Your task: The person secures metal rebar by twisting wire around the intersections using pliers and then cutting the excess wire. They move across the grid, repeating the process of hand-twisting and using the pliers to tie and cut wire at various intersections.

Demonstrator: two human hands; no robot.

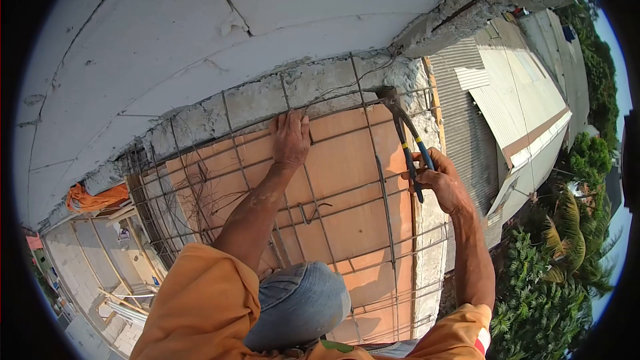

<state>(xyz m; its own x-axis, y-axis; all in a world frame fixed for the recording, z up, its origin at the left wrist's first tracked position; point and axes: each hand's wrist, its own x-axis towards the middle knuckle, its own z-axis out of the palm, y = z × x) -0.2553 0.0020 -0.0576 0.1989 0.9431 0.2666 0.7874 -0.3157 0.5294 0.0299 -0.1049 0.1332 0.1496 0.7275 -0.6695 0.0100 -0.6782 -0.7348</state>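
My right hand [440, 177] is closed around the dark, yellow-banded handles of a pair of end-cutting pincers [400, 120]. The pincers' head is at the upper edge of a rebar grid [333, 135], by the concrete. To the left, my left hand [290, 139] rests palm down over the bars, its fingers pointing at the concrete edge; their tips are partly hidden. Beneath the grid lies an orange-brown plywood sheet [347, 187]. A short bent wire [313, 212] sits on the mesh below my hands.
A pale block wall [200, 40] rises along the top, with rough concrete [253, 103] at its base. Tangled wire [200, 193] and an orange cloth [97, 198] are at left. Corrugated roofs [467, 127] and trees lie beyond the right edge. My bent knee [303, 300] is over the mesh.
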